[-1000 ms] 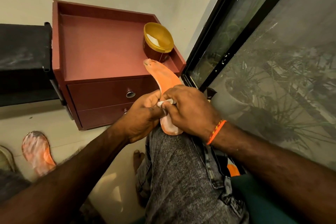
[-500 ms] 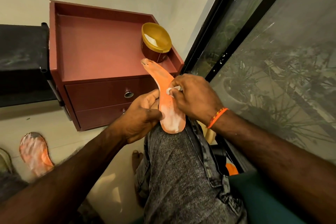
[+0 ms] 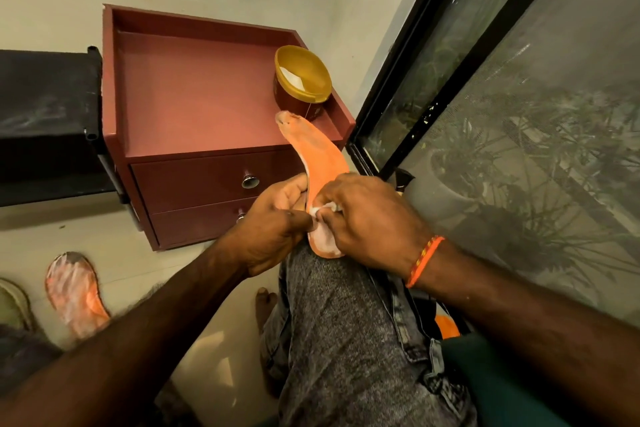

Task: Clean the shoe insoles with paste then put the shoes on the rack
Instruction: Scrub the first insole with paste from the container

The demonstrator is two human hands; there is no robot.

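The left hand [image 3: 273, 218] grips an orange insole [image 3: 320, 163] propped on the knee, while the right hand [image 3: 367, 218] presses a white wad [image 3: 323, 210] (paste-smeared) against its heel.

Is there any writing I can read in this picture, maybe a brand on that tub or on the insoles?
No text can be read.
Tub: a small pale mark low on its dark side, too small and blurred to read.
Orange insole in the hands: no print shows.
Insole on the floor: only white paste smears.
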